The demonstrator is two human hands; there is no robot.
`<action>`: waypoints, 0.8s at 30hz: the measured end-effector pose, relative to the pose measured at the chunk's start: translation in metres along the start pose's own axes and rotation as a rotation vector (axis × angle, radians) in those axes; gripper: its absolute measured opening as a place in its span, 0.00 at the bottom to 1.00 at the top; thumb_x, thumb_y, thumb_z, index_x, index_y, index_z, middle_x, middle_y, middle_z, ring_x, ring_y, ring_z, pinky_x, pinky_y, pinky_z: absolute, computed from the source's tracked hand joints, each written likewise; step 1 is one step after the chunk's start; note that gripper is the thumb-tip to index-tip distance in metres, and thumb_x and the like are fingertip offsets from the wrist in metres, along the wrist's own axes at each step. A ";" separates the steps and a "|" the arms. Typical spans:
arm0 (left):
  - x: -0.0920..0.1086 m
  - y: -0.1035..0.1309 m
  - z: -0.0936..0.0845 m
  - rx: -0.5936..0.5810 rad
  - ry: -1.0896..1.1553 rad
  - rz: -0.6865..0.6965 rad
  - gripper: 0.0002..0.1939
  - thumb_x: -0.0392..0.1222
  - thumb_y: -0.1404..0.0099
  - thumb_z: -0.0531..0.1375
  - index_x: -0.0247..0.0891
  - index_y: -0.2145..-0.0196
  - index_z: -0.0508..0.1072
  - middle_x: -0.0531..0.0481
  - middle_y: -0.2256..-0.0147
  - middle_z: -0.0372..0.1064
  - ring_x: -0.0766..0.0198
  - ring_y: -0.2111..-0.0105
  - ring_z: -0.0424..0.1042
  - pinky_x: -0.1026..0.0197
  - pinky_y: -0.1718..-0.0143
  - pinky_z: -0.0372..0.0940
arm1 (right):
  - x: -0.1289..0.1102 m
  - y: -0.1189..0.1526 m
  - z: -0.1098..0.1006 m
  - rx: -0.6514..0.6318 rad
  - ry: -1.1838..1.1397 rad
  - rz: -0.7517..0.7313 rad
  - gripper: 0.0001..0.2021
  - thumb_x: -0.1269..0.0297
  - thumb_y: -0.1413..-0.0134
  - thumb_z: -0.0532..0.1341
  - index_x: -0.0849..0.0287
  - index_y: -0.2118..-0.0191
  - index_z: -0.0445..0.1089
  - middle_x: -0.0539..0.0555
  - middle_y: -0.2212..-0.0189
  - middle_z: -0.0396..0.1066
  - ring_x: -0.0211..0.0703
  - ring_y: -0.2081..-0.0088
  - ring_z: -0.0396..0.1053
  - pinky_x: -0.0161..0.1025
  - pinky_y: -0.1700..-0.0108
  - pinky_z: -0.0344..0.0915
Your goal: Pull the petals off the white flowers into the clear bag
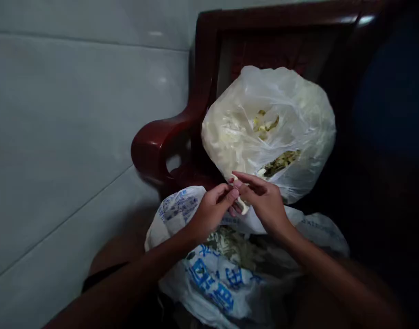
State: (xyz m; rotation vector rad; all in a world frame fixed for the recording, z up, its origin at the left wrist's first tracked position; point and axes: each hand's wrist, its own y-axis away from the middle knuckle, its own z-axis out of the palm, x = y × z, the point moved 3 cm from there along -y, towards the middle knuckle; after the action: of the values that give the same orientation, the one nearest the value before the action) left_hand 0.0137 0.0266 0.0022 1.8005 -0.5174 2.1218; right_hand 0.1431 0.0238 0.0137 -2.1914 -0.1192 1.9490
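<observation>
Between my two hands is a small, pale, curved piece (244, 206), off-white, its exact kind unclear. My right hand (264, 194) pinches it between thumb and fingers, the index finger stretched along its upper end. My left hand (214, 205) is closed at the piece's left side, thumb and fingertips pressed together against it. Below my hands an open white bag with blue printing (212, 283) holds dry, greyish-green plant-like bits (233, 244). Just beyond my hands stands a full translucent plastic bag (291, 105), with pale contents and brownish dry scraps (281, 163) showing at its opening.
The translucent bag rests on a dark red wooden seat with a curved armrest (151, 141) on the left. A pale tiled wall (86, 114) runs along the left side. Deep shadow covers the right side.
</observation>
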 end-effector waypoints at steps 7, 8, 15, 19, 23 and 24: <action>0.007 0.008 -0.005 0.085 -0.350 0.151 0.13 0.48 0.35 0.52 0.37 0.60 0.68 0.52 0.69 0.68 0.68 0.71 0.69 0.66 0.68 0.63 | -0.003 0.006 0.008 -0.092 -0.146 -0.005 0.15 0.58 0.49 0.62 0.54 0.55 0.72 0.52 0.60 0.75 0.41 0.59 0.71 0.36 0.58 0.67; 0.009 0.009 -0.006 0.083 -0.391 0.159 0.13 0.48 0.34 0.51 0.37 0.61 0.68 0.52 0.69 0.68 0.68 0.71 0.69 0.66 0.68 0.63 | -0.002 0.006 0.007 -0.093 -0.131 0.005 0.14 0.58 0.50 0.63 0.55 0.57 0.73 0.52 0.62 0.75 0.41 0.61 0.71 0.36 0.60 0.67; 0.010 0.012 -0.004 0.033 -0.394 0.156 0.11 0.47 0.35 0.52 0.37 0.61 0.67 0.52 0.68 0.68 0.68 0.72 0.70 0.66 0.69 0.64 | -0.009 0.004 -0.005 -0.094 0.011 -0.181 0.06 0.63 0.52 0.65 0.57 0.67 0.76 0.51 0.68 0.73 0.39 0.64 0.69 0.35 0.60 0.63; 0.010 0.012 -0.001 0.004 -0.335 0.163 0.12 0.47 0.35 0.53 0.36 0.63 0.67 0.52 0.68 0.66 0.67 0.70 0.70 0.66 0.68 0.65 | -0.010 0.007 -0.009 -0.073 0.008 -0.191 0.04 0.63 0.51 0.64 0.57 0.71 0.75 0.51 0.72 0.71 0.38 0.67 0.67 0.35 0.63 0.62; 0.011 0.014 0.002 -0.015 -0.287 0.153 0.11 0.47 0.36 0.54 0.36 0.65 0.68 0.52 0.69 0.65 0.69 0.71 0.69 0.67 0.68 0.65 | -0.010 0.011 -0.008 -0.048 -0.014 -0.206 0.05 0.63 0.51 0.64 0.58 0.73 0.73 0.50 0.73 0.69 0.37 0.69 0.66 0.35 0.64 0.61; 0.011 0.014 0.003 -0.016 -0.279 0.149 0.11 0.47 0.36 0.54 0.36 0.65 0.68 0.53 0.69 0.65 0.69 0.71 0.69 0.67 0.69 0.65 | -0.010 0.012 -0.008 -0.040 -0.017 -0.208 0.05 0.63 0.51 0.64 0.58 0.73 0.72 0.50 0.74 0.68 0.37 0.69 0.65 0.35 0.65 0.60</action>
State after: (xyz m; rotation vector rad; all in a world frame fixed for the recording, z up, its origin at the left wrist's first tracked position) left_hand 0.0078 0.0126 0.0120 2.1225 -0.7565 1.9588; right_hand 0.1484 0.0098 0.0220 -2.0920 -0.3762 1.8658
